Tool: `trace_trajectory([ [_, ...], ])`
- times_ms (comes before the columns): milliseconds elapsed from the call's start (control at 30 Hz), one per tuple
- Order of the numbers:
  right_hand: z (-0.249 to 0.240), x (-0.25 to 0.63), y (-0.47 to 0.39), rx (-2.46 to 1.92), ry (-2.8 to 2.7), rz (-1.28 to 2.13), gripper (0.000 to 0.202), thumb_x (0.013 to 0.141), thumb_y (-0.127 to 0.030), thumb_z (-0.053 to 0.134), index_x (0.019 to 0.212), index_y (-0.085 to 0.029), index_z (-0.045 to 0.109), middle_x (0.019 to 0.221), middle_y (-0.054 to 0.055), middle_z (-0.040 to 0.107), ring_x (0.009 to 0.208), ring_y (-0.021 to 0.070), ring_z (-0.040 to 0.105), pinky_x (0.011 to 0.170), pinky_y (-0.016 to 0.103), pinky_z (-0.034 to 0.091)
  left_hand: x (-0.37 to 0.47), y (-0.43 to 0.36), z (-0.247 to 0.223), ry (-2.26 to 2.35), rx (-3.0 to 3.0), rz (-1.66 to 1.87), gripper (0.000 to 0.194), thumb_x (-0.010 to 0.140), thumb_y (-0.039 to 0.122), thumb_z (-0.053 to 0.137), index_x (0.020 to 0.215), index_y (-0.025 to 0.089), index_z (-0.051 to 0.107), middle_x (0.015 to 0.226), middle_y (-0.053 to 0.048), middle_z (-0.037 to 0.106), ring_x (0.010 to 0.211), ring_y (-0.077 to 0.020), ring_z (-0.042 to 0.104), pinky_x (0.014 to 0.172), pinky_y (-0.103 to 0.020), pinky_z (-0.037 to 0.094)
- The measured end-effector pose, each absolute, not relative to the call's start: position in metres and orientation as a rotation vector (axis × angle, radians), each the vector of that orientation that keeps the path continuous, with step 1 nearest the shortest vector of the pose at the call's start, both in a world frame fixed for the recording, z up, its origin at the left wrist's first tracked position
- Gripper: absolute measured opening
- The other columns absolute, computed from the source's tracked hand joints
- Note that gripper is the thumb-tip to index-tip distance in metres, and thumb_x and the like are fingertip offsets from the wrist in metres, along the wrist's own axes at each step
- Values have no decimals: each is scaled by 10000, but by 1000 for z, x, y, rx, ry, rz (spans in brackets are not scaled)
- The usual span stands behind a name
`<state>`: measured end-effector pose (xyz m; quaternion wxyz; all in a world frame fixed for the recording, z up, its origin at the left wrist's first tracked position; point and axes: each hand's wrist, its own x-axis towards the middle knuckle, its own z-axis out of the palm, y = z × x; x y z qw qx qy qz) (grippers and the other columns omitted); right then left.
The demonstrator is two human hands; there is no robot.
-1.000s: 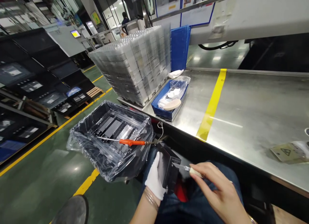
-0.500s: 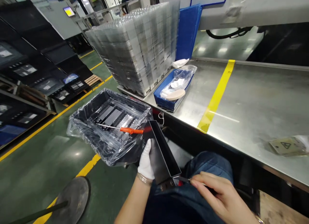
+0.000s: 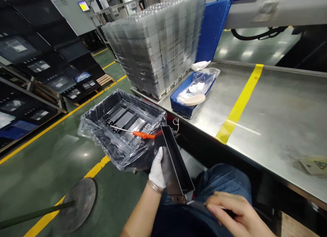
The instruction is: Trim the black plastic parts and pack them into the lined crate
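My left hand (image 3: 157, 170), in a white glove, grips a long black open-topped box part (image 3: 176, 162) by its side, with a bracket with holes (image 3: 178, 198) at its near end. My bare right hand (image 3: 231, 209) pinches a thin, blurred tool (image 3: 200, 204) whose tip is near that bracket. Beyond the part, an orange-handled screwdriver (image 3: 143, 135) lies over a black bin (image 3: 120, 163) lined with clear plastic. Flat grey and black pieces (image 3: 122, 118) are inside the bin.
On the metal table (image 3: 286, 121) with yellow tape (image 3: 240, 104) stands a blue tray (image 3: 182, 109) holding a plastic bag and a beige oval piece (image 3: 194, 100). Stacked clear trays (image 3: 158, 49) stand behind. A round black base (image 3: 79, 203) with a pole is at lower left.
The view has shifted so that the table, bin and trays appear further right. My right hand and its tool have moved slightly down and right, a little away from the bracket.
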<state>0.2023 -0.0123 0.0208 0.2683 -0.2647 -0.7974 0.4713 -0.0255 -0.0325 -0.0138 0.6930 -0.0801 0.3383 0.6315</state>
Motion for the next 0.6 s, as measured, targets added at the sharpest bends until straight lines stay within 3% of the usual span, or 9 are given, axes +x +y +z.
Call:
trace_trajectory([
  [100,16,194,-3,-868,-1938,1076,215,907,-384,604,789,-248,722,747,-3,735,629,141,693,568,154,532,-21,-36,-22,777,-17,1425,532,575,501,880,962,168,731,908,-61,757,1069,-278,666,1057,-400,440],
  [233,13,169,10,-912,-1718,916,178,861,-396,665,860,-224,708,774,15,736,616,146,684,556,165,543,-2,-38,-25,673,128,1346,647,559,590,861,1018,151,736,1024,-97,743,1090,-261,651,1053,-349,427],
  [367,14,148,16,-836,-1698,838,174,895,-356,630,802,-210,626,668,-3,625,574,120,609,547,176,517,16,-39,-23,487,113,1241,557,575,557,869,968,179,758,1032,-35,745,871,-127,675,816,-185,482],
  [433,15,146,16,-790,-1709,799,200,912,-309,606,741,-211,570,630,-20,548,548,106,552,527,178,487,18,-38,-23,456,56,1161,575,531,543,892,940,163,756,945,-18,752,722,-88,646,703,-163,468],
  [500,16,147,15,-747,-1747,777,210,910,-263,606,716,-211,545,617,-31,511,520,93,510,496,173,451,16,-37,-22,485,20,1086,624,546,565,877,952,111,744,847,-37,744,697,-109,633,715,-181,461],
  [600,23,156,12,-690,-1864,806,165,916,-251,605,758,-215,575,632,-31,548,507,89,525,477,165,445,9,-36,-13,522,42,1023,570,698,586,761,941,71,727,825,-69,731,810,-174,644,794,-226,441],
])
